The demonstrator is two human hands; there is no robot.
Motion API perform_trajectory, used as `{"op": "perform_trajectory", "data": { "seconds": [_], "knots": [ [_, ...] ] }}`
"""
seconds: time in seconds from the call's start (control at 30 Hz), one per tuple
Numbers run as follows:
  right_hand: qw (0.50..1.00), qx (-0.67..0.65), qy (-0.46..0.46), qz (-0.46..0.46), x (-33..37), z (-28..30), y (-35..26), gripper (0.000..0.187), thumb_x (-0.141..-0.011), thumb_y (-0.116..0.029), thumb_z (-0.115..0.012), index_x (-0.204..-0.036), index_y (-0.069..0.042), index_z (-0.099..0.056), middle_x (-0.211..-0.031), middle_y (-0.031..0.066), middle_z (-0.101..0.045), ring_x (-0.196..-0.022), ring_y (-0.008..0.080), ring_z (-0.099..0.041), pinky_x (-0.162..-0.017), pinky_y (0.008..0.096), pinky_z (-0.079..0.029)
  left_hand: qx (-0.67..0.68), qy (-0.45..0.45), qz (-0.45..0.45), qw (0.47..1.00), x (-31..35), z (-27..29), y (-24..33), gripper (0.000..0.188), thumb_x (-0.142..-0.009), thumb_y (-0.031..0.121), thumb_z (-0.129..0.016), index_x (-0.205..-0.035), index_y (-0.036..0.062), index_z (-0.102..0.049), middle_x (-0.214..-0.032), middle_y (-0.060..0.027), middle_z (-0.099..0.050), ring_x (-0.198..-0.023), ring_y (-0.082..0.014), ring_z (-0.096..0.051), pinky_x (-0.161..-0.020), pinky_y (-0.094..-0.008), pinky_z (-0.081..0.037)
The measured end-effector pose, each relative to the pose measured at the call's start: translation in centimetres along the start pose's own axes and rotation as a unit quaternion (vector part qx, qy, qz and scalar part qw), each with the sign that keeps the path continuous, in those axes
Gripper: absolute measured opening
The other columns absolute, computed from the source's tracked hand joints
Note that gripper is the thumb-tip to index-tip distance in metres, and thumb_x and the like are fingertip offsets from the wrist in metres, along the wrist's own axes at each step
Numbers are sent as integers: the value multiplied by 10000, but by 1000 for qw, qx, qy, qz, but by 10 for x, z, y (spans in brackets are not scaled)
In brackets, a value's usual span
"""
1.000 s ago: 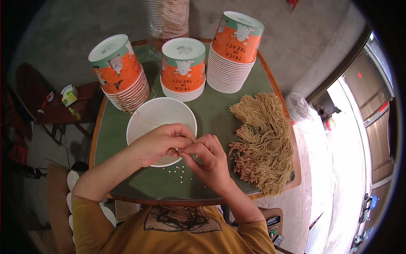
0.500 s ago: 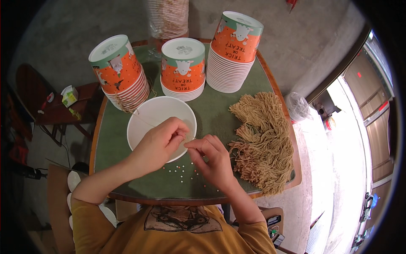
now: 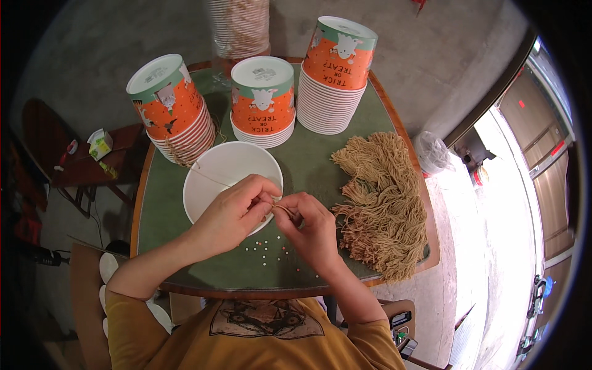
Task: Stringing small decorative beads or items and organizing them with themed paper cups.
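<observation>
A white paper bucket (image 3: 206, 179), open side up, is in front of me on the green tabletop. A thin tan cord (image 3: 213, 179) runs from its far left rim across the opening toward my left hand (image 3: 231, 213). That hand is closed, fingertips pinching the cord over the near right rim. My right hand (image 3: 312, 231) meets it there, thumb and forefinger closed on a small bend of the same cord. The curled fingers partly hide the cord's end. Small white and orange pellets (image 3: 264, 250) lie scattered just below the hands.
Upside-down orange printed buckets stand in a left stack (image 3: 169, 108), a middle stack (image 3: 262, 102) and a taller right stack (image 3: 339, 65). A thick bundle of tan cords (image 3: 382, 209) covers the table's right side. A plastic-wrapped stack (image 3: 240, 31) stands behind. A tissue pack (image 3: 100, 144) sits left.
My right hand has come closer to the left, and a bend of cord now shows between its fingertips. The view has shifted slightly; the stacks and cord bundle look unmoved.
</observation>
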State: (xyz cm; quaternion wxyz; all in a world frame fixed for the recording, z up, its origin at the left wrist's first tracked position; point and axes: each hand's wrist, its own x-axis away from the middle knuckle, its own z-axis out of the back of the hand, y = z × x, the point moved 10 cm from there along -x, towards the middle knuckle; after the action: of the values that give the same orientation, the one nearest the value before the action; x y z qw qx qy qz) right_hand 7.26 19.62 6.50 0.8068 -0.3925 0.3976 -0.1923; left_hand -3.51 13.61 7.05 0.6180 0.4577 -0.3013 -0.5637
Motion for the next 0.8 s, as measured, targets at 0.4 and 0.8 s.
{"op": "perform_trajectory", "data": {
  "seconds": [0.4,0.8],
  "knots": [
    [999,-23,-10,-30,6,-6,4,144,-791,-40,-723,-885,-61,-615,-761,47,-608,-618,164,-583,-568,284,-497,-100,-34,-51,993,3,-3,9,148,-866,-13,-568,-1006,22,-539,-978,-85,-461,-803,-212,-564,-705,-342,-487],
    [979,109,58,164,11,-4,-30,245,-719,19,-738,-854,-97,-569,-727,2,-594,-583,164,-546,-534,288,-454,-110,42,-7,993,8,9,6,107,-855,24,-625,-911,30,-534,-808,-58,-568,-713,-199,-576,-642,-323,-469]
  ]
}}
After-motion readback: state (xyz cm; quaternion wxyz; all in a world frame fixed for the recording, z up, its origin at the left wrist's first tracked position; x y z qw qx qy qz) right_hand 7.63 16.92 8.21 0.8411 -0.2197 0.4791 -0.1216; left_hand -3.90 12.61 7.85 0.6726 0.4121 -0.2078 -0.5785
